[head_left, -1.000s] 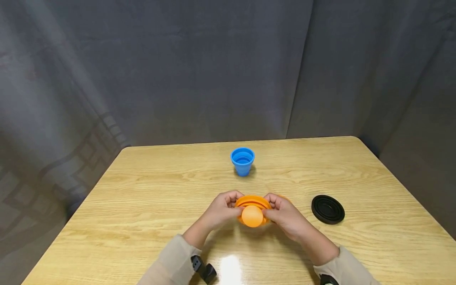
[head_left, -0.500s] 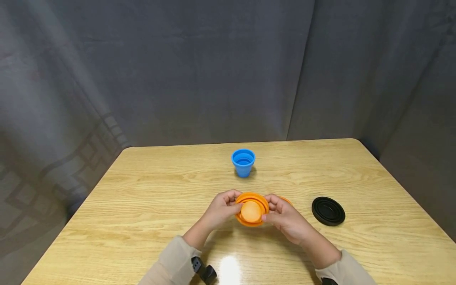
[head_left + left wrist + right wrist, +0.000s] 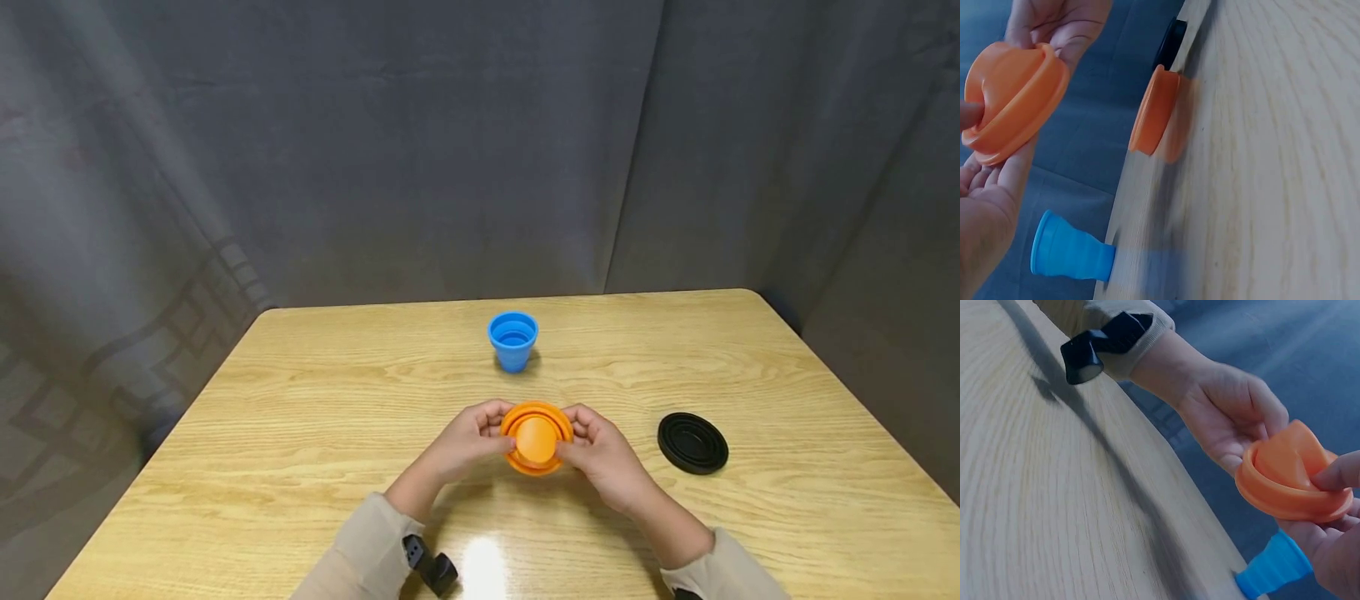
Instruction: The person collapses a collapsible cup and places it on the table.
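Both hands hold an orange collapsible cup [image 3: 536, 440] above the table, tilted with its round base facing the head camera. My left hand [image 3: 472, 440] grips its left side, thumb on the base's edge and fingers behind the rim. On the opposite side my right hand [image 3: 606, 460] grips it the same way. The wrist views show the cup's wall folded into rings and its middle pushed up unevenly under the thumbs. A second orange piece, round and flat [image 3: 1155, 112], lies on the table in the left wrist view; in the head view the right hand hides it.
Beyond the hands a blue collapsible cup [image 3: 513, 342] stands upright and expanded on the wooden table [image 3: 337, 392]. To the right lies a flat black collapsed cup or lid [image 3: 692, 443]. Grey curtains [image 3: 450, 150] hang behind the table.
The orange cup first turned more toward the head camera, then shifted slightly right. Both thumbs have shifted on its base. The blue cup and the black piece stay in place.
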Demonstrator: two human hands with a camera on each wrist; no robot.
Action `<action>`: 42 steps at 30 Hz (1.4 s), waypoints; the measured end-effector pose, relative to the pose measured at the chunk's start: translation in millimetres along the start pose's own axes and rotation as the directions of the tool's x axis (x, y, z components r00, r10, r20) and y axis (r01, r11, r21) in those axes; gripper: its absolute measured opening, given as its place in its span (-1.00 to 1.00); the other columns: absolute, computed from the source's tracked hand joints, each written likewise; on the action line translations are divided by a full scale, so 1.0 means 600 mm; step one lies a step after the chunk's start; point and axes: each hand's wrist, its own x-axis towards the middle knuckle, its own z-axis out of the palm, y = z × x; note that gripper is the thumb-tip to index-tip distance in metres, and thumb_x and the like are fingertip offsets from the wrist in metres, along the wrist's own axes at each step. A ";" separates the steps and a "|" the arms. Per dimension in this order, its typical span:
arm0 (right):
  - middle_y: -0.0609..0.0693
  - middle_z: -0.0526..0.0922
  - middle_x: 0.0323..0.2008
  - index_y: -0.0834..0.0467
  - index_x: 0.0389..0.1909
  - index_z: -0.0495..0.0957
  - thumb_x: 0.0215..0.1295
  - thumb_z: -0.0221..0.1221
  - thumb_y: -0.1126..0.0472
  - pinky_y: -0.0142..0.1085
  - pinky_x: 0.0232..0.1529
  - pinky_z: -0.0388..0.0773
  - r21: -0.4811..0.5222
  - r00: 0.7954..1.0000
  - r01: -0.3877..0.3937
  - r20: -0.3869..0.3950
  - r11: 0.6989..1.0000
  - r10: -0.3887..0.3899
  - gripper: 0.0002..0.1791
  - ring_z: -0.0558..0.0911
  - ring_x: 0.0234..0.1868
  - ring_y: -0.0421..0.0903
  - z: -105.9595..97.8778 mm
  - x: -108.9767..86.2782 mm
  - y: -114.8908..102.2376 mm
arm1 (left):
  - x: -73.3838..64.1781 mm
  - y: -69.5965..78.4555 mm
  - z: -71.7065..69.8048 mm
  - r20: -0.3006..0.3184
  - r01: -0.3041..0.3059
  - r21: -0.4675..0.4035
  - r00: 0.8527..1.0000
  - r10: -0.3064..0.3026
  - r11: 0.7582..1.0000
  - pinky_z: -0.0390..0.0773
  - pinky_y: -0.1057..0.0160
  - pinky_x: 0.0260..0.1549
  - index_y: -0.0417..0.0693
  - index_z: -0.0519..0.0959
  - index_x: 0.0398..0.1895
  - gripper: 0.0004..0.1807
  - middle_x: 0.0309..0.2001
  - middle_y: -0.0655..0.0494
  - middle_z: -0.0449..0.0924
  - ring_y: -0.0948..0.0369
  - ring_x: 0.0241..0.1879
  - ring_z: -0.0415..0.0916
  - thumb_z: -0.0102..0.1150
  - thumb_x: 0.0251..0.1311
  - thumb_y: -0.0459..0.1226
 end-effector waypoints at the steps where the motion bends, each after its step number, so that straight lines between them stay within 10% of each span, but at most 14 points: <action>1: 0.15 0.47 -0.30 0.53 -0.16 0.23 -0.01 0.02 0.52 -0.36 -0.36 0.50 -0.012 1.000 -0.005 -0.016 1.000 0.005 -0.65 0.53 -0.35 -0.16 0.002 0.000 -0.001 | 0.001 -0.001 0.001 -0.019 -0.001 0.016 1.000 0.002 1.000 0.49 0.30 -0.29 -0.57 0.26 -0.06 -0.60 -0.23 -0.13 0.48 0.25 -0.30 0.48 -0.04 -0.05 -0.56; 8: 0.19 0.50 -0.37 0.49 -0.23 0.30 -0.05 0.00 0.58 -0.38 -0.42 0.51 -0.068 0.988 -0.049 -0.149 0.996 0.039 -0.72 0.51 -0.42 -0.14 0.016 0.003 -0.008 | 0.004 0.001 0.010 -0.149 0.001 0.152 0.989 0.022 0.988 0.50 0.35 -0.40 -0.50 0.37 -0.14 -0.62 -0.33 -0.06 0.51 0.28 -0.41 0.47 -0.06 -0.16 -0.56; 21: 0.10 0.47 -0.46 0.46 -0.22 0.36 -0.06 -0.01 0.58 -0.43 -0.52 0.46 -0.125 0.976 -0.110 -0.203 0.986 0.083 -0.71 0.46 -0.54 -0.21 0.017 0.009 -0.013 | 0.004 0.004 0.005 -0.180 0.049 0.212 0.984 -0.010 0.976 0.51 0.33 -0.40 -0.46 0.39 -0.14 -0.65 -0.32 -0.09 0.51 0.29 -0.41 0.47 -0.06 -0.10 -0.54; 34: 0.08 0.48 -0.36 0.54 -0.10 0.26 0.06 0.04 0.40 -0.41 -0.49 0.45 -0.047 0.987 -0.096 0.121 0.994 0.101 -0.61 0.47 -0.48 -0.21 -0.015 0.005 -0.020 | -0.003 0.009 -0.025 0.142 -0.014 -0.049 0.990 0.021 0.999 0.49 0.35 -0.30 -0.65 0.19 -0.06 -0.53 -0.26 0.05 0.50 0.25 -0.29 0.48 0.09 0.02 -0.46; 42: 0.07 0.49 -0.31 0.52 -0.07 0.25 0.19 0.01 0.29 -0.43 -0.46 0.40 -0.034 0.965 -0.062 0.254 0.998 0.068 -0.61 0.47 -0.42 -0.24 -0.029 0.000 -0.017 | -0.007 0.009 -0.026 0.119 -0.045 0.012 0.992 0.043 0.999 0.49 0.32 -0.30 -0.61 0.23 -0.07 -0.54 -0.26 0.04 0.49 0.23 -0.27 0.47 0.09 0.04 -0.42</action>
